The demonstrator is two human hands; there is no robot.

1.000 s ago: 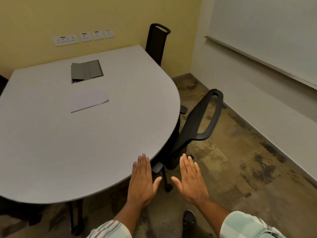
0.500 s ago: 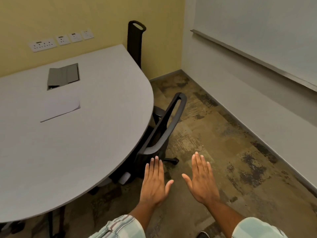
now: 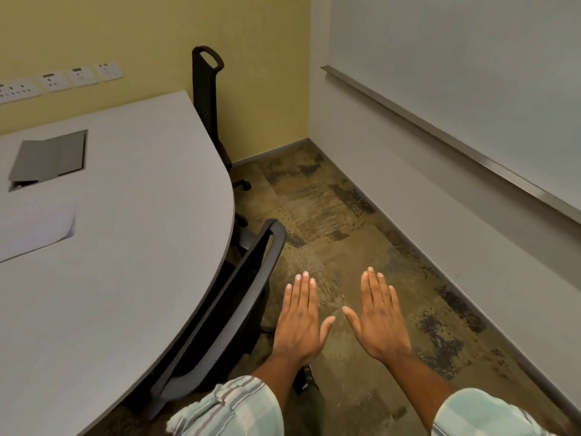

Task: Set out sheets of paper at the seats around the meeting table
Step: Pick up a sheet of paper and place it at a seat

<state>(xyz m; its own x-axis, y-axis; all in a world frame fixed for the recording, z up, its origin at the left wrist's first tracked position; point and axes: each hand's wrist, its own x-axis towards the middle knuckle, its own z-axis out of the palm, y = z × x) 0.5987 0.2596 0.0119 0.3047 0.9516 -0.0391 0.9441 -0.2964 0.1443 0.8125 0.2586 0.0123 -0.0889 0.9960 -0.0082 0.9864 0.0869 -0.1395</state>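
Observation:
A white stack of paper (image 3: 33,229) lies on the grey meeting table (image 3: 132,262) at the left edge of the view, partly cut off. My left hand (image 3: 300,319) and my right hand (image 3: 380,319) are held out flat, palms down, fingers together, over the carpet to the right of the table. Both hold nothing. A black office chair (image 3: 232,309) is tucked under the table's curved edge just left of my left hand. A second black chair (image 3: 207,99) stands at the table's far corner against the yellow wall.
A grey cable hatch (image 3: 48,157) is set in the tabletop. Wall sockets (image 3: 63,81) line the yellow wall. A whiteboard with a metal ledge (image 3: 456,136) covers the right wall. Patterned carpet (image 3: 361,221) runs between table and wall.
The view has swung to the right: table and paper slid left in the frame, and my hands, once by the table edge, are over the carpet beside the near chair.

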